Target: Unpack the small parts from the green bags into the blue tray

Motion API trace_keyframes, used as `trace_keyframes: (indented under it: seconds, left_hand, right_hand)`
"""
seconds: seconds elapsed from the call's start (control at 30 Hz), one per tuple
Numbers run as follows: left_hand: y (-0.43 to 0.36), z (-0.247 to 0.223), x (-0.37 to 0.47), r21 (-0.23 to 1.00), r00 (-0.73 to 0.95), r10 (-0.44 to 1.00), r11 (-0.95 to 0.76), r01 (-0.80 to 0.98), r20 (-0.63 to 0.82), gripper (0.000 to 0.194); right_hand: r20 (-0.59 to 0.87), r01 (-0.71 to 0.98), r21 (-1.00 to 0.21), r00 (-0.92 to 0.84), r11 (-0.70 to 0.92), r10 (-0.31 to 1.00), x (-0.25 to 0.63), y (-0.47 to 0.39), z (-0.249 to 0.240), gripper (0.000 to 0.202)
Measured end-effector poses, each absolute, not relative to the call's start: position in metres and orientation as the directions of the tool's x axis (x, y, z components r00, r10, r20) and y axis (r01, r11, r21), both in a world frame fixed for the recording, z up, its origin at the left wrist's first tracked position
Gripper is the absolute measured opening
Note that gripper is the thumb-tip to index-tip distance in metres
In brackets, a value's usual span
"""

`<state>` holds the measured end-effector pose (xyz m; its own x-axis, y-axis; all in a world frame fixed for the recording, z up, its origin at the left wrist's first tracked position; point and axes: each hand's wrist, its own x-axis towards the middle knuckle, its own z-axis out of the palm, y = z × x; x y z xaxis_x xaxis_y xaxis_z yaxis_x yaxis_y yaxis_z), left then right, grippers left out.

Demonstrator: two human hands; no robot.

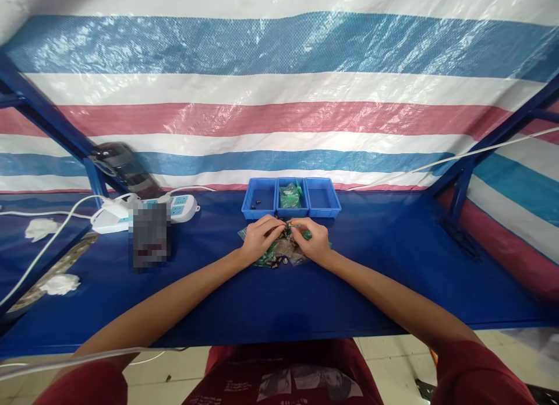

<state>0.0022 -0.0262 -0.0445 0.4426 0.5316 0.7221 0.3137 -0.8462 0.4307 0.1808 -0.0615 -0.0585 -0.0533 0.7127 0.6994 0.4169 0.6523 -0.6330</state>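
Two hands: left hand (pixel 262 237) and right hand (pixel 312 240) close beside each other, fingertips nearly meeting over the pile
Grip: thumb and fingers of each hand drawn near together; the tips are too small in view to tell whether either pinch is closed, or on what
Pile of small parts (pixel 285 260): on the blue table (pixel 279 312) under and between the hands, green and dark pieces mixed with clear plastic
Left tray (pixel 258 215): a few dark pieces (pixel 258 202) inside
Middle tray (pixel 292 213): green bagged items (pixel 289 196) inside
Right tray (pixel 324 212): beside the middle one
Good handling, as judged: wrists low, one piece parted from its neighbours at a time, a light pinch, plastic kept from snagging, work held near the trays
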Motion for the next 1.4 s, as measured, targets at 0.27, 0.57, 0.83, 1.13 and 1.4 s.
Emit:
trace_keyframes:
  seconds: [0.27, 0.57, 0.83, 1.13, 1.4]
  left_hand:
    - [-0.0258, -0.0458, 0.0009, 0.423, 0.443, 0.527, -0.849, 0.318, 0.725, 0.015]
    - [-0.0258, -0.0452, 0.0016, 0.438, 0.446, 0.536, -0.844, 0.309, 0.717, 0.012]
    - [-0.0268, -0.0432, 0.0022, 0.436, 0.443, 0.531, -0.847, 0.304, 0.722, 0.015]
    - [-0.0272, -0.0444, 0.0010, 0.423, 0.439, 0.535, -0.843, 0.332, 0.722, 0.015]
    - [-0.0281, -0.0428, 0.0010, 0.401, 0.437, 0.517, -0.853, 0.333, 0.736, 0.014]
  right_hand:
    - [0.745, 0.450, -0.571, -0.066, 0.686, 0.664, 0.1802, -0.0591, -0.0578, 0.009]
    - [0.747, 0.473, -0.556, -0.077, 0.684, 0.661, 0.1822, -0.0602, -0.0549, 0.009]
    - [0.729, 0.453, -0.581, -0.080, 0.676, 0.680, 0.1828, -0.0597, -0.0581, 0.015]
    - [0.734, 0.481, -0.564, -0.081, 0.671, 0.675, 0.1826, -0.0586, -0.0579, 0.017]
    - [0.773, 0.478, -0.516, -0.098, 0.711, 0.627, 0.1836, -0.0552, -0.0588, 0.020]
